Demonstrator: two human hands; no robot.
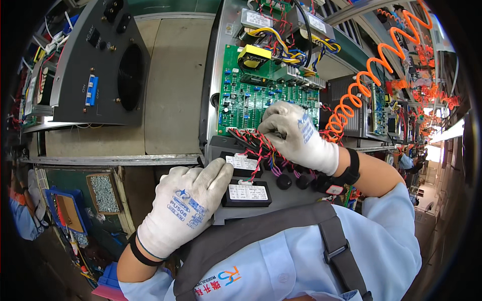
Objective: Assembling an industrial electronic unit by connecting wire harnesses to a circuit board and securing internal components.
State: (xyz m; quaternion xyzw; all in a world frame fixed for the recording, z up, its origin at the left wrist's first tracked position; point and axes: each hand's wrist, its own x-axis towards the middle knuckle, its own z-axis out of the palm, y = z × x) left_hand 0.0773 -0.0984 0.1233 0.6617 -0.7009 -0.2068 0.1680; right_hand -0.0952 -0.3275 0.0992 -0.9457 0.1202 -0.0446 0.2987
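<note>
My left hand, in a white glove, lies with its fingers stretched out and close together. Its fingertips reach the edge of a black module with a white label. A second black labelled module sits just nearer to me. My right hand, gloved the same way, is curled at the near edge of a green circuit board. Its fingers are bent together beside a bundle of red and black twisted wires; what they pinch is hidden. The board lies in an open metal chassis.
Transformers with yellow and blue wires fill the chassis's far end. A dark panel with a round fan opening stands at left. An orange coiled hose hangs at right. A tray of small metal parts and a blue bin lie lower left.
</note>
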